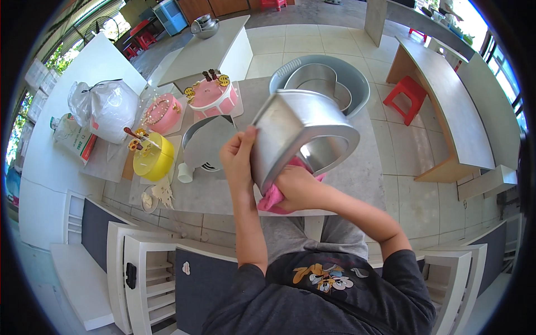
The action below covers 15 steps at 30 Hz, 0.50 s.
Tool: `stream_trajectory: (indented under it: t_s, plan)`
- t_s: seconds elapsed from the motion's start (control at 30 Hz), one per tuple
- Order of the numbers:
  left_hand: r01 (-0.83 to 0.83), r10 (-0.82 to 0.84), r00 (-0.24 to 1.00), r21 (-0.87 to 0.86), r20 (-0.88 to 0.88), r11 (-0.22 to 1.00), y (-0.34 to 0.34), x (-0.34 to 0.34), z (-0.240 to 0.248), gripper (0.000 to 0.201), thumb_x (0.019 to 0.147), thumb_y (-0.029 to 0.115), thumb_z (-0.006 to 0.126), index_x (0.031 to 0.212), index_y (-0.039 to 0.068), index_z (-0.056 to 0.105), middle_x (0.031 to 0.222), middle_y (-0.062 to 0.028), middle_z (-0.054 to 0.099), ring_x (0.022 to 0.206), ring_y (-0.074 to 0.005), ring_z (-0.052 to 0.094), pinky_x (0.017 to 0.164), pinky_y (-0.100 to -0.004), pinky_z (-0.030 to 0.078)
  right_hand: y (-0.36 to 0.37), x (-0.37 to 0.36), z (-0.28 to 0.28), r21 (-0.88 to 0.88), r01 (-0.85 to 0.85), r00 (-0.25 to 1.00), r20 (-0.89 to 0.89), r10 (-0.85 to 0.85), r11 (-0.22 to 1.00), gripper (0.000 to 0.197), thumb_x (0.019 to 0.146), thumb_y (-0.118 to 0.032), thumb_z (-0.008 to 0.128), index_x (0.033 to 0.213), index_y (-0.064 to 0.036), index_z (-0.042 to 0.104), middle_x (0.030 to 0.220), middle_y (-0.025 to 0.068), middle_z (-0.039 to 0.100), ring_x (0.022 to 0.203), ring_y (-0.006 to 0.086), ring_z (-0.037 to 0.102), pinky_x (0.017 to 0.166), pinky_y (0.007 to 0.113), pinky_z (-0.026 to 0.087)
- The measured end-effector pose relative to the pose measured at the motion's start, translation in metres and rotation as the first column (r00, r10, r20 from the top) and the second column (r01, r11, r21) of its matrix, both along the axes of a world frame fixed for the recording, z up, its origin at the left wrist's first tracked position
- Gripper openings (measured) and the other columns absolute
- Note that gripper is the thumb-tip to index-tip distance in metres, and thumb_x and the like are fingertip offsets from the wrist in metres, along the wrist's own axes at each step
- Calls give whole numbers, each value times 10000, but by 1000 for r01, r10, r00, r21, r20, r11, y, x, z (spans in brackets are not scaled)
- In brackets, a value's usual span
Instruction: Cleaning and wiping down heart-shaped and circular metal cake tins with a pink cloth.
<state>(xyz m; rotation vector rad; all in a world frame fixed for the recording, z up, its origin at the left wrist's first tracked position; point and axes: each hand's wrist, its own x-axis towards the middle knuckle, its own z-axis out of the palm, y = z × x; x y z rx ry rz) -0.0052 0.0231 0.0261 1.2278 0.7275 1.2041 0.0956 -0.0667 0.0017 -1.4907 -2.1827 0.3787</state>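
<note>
A silver heart-shaped cake tin is held tilted above the grey table. At its left side my left hand grips the metal wall, thumb near the edge. My right hand is closed on a pink cloth, which bunches against the tin's lower rim; part of the cloth shows through the tin's opening. Just left of the tin, a flat grey metal disc rests on a round metal pan. Another heart-shaped tin sits inside a grey-blue basin beyond my hands.
Left on the table stand a yellow cake, a pink cake and a pink-and-white cake. A small white cup is by the disc. Plastic bags lie further left. A red stool stands on the tiled floor at right.
</note>
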Motion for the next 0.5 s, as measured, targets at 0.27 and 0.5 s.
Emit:
stream_trajectory:
  t_s: [0.27, 0.5]
  plan:
    - [64, -58, 984, 34, -168, 997, 13, 9, -8, 330, 847, 323, 586, 653, 57, 587, 590, 47, 487, 540, -27, 400, 502, -186, 293, 5, 20, -15, -106, -103, 990, 88, 112, 989, 326, 642, -250, 690, 863, -27, 600, 834, 113, 622, 772, 266, 608, 676, 388, 460]
    - [20, -8, 974, -51, 228, 999, 7, 15, -81, 366, 925, 352, 436, 792, 40, 575, 680, 18, 514, 618, -48, 437, 586, -200, 351, 16, 24, 47, -271, -83, 185, -950, -253, 959, 344, 687, -146, 732, 947, 3, 565, 842, 74, 608, 836, 137, 583, 739, 281, 467]
